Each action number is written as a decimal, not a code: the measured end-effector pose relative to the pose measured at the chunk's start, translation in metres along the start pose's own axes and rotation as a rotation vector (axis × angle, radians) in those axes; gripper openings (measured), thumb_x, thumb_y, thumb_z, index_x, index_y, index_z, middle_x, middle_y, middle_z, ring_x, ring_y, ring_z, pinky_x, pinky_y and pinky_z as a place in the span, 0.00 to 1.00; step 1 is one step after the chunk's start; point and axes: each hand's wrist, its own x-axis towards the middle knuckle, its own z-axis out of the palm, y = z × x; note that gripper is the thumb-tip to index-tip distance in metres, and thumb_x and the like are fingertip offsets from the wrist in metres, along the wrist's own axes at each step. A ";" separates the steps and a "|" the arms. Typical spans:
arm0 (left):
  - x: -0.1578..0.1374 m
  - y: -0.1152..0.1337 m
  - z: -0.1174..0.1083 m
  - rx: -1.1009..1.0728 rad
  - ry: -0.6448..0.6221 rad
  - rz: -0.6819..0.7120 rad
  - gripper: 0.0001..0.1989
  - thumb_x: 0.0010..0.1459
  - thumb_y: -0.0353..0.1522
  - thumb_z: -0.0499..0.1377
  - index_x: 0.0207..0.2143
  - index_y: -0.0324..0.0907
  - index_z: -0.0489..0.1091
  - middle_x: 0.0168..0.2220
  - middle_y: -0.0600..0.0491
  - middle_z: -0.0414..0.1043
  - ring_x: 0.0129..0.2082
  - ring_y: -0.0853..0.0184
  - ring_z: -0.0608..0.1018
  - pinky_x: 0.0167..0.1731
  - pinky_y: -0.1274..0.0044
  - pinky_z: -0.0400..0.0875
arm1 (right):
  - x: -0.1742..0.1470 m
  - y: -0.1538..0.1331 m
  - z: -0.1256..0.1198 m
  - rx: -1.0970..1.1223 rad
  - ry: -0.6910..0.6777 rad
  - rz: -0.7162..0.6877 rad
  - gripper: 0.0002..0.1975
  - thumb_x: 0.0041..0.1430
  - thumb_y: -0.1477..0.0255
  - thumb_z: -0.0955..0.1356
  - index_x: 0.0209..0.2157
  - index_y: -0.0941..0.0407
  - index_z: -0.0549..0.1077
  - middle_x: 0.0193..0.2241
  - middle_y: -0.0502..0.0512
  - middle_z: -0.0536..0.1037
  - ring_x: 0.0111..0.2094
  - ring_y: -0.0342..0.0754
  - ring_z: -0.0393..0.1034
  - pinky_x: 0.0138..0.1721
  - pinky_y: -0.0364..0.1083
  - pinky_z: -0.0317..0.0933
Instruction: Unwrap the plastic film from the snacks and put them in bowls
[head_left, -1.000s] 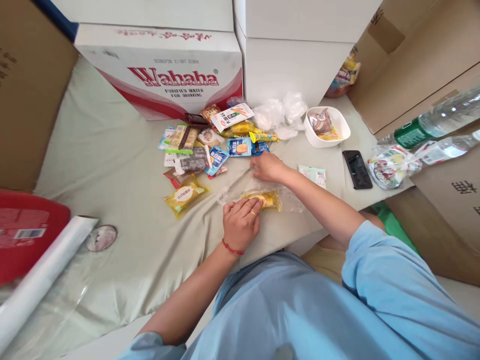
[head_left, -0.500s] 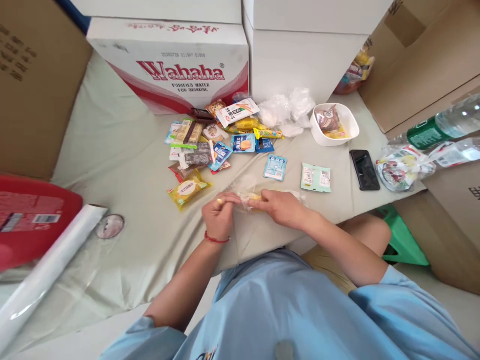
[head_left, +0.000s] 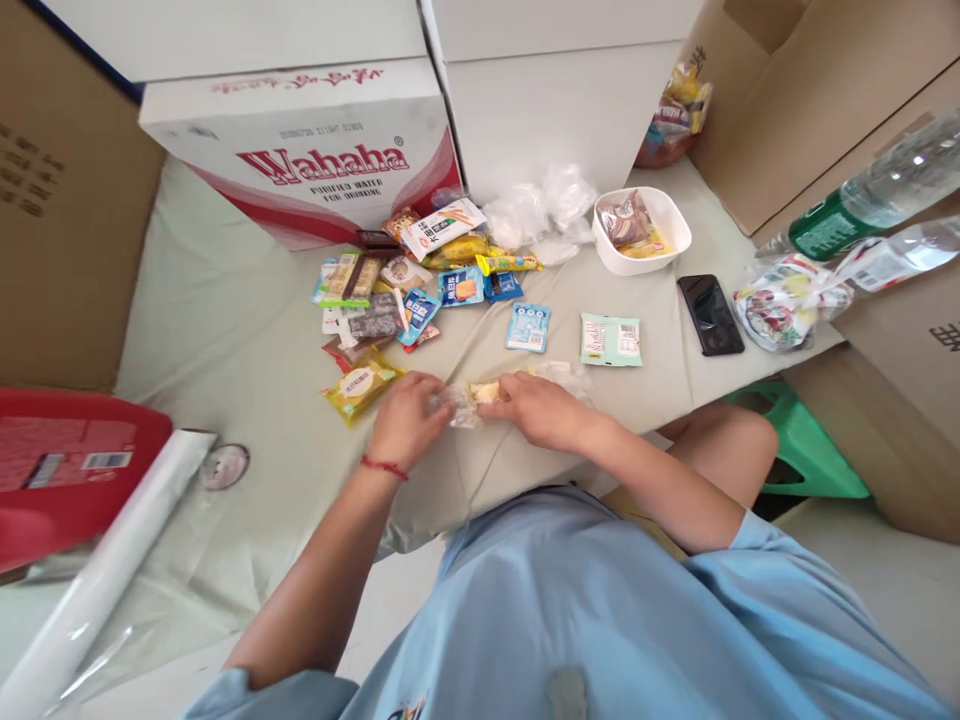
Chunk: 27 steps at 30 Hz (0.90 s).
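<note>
hands at the counter point(head_left: 255, 370): the right hand point(head_left: 544, 408), fingers partly curled, held the yellow packet point(head_left: 486, 391) near the near edge; the left hand point(head_left: 409, 418), half closed, gripped clear plastic point(head_left: 463, 410) just left of the packet. a blue sachet point(head_left: 527, 328) lay beyond.

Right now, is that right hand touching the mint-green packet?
Apart: the head view shows a plain gap between the right hand and the mint-green packet.

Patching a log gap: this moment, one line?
left hand: holding clear plastic | right hand: holding yellow snack | phone: right of pale-green packet
</note>
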 end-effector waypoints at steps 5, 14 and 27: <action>-0.022 0.012 -0.014 -0.476 0.056 -0.231 0.15 0.48 0.44 0.66 0.32 0.42 0.72 0.25 0.55 0.72 0.25 0.67 0.73 0.27 0.76 0.68 | 0.001 0.015 0.004 0.142 0.013 -0.157 0.20 0.69 0.77 0.64 0.58 0.49 0.76 0.41 0.54 0.71 0.40 0.50 0.63 0.44 0.47 0.58; -0.027 0.077 0.036 0.011 0.046 0.183 0.18 0.58 0.28 0.54 0.49 0.41 0.77 0.53 0.43 0.78 0.53 0.54 0.78 0.51 0.62 0.72 | -0.022 0.026 -0.007 0.364 0.109 -0.215 0.18 0.63 0.79 0.65 0.51 0.55 0.79 0.50 0.59 0.76 0.53 0.53 0.68 0.56 0.52 0.63; -0.044 0.069 0.054 0.391 0.126 0.321 0.24 0.67 0.25 0.49 0.61 0.46 0.72 0.63 0.46 0.73 0.60 0.51 0.71 0.50 0.59 0.63 | -0.023 0.004 -0.031 0.007 0.243 0.461 0.11 0.71 0.72 0.61 0.45 0.55 0.75 0.44 0.61 0.78 0.44 0.55 0.71 0.43 0.50 0.63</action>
